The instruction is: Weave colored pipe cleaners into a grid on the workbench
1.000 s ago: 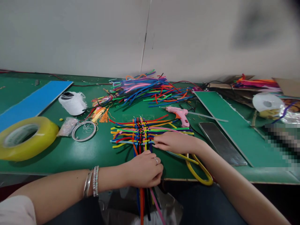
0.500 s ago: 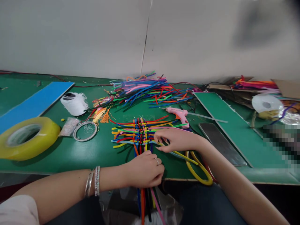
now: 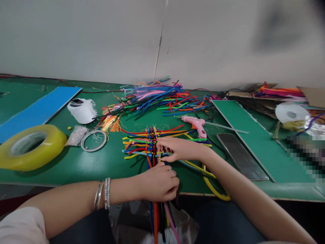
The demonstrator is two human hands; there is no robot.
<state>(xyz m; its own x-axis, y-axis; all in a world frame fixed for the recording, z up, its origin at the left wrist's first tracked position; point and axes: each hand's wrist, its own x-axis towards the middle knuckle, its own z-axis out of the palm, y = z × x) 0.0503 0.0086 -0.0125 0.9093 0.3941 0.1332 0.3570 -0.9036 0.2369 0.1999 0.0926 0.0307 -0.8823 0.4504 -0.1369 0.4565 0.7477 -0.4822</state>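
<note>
The left hand is curled closed over the near part of a pipe-cleaner weave, gripping its strands at the edge of the worktop. Its fingers hide the crossings beneath them. The right hand lies across the weave's right side with its fingertips among the strands; whether they pinch one, I cannot tell. The weave sits flat on the worktop between the hands and just ahead of them, its loose ends hanging past the edge in front of a plastic bag.

A yellow loop lies under the right forearm, partly hidden, and what it is is hard to make out. Beyond the weave are a pink glue gun and a heap of pipe cleaners. To the left lie two tassels, a metal ring with thread, a bag of beads, a white roll and a yellow tape roll. There are two boards, one blue and one green, with a dark metal plate beside the green one. A second white roll stands at the far right, near a pixelated patch that hides whatever is there.
</note>
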